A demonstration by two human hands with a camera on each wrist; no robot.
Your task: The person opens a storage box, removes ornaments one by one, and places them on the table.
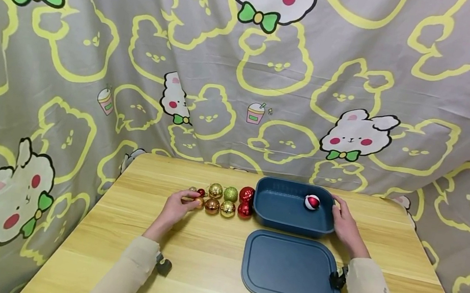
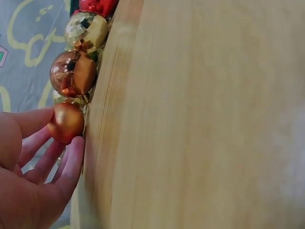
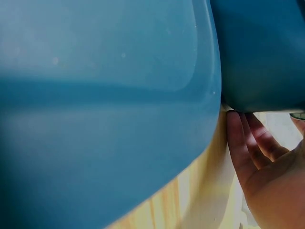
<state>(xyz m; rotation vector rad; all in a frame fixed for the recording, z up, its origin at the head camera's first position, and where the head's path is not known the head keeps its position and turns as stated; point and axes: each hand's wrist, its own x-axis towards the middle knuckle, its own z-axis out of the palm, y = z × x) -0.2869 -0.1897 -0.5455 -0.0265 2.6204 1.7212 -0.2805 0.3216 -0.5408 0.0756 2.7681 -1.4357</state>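
Observation:
My left hand [image 1: 178, 207] reaches the left end of two rows of small baubles on the wooden table [image 1: 202, 261]. In the left wrist view its thumb and fingers [image 2: 71, 160] pinch a matte orange bauble [image 2: 66, 121]. Beside it lie a shiny copper bauble [image 2: 71, 73] and a gold faceted one [image 2: 86, 31]. My right hand [image 1: 346, 225] rests with relaxed fingers [image 3: 248, 143] against the right wall of an open blue box [image 1: 287, 225]. A red-and-white ball [image 1: 312, 202] lies inside the box. The blue lid [image 1: 290, 270] lies flat in front of it.
More baubles sit in the rows: gold [image 1: 215, 191], green [image 1: 230, 194], two red [image 1: 247, 194], and a tiny red one [image 1: 200, 192]. A grey cartoon-rabbit cloth [image 1: 242, 93] hangs behind and around the table. The table's front half is bare wood left of the lid.

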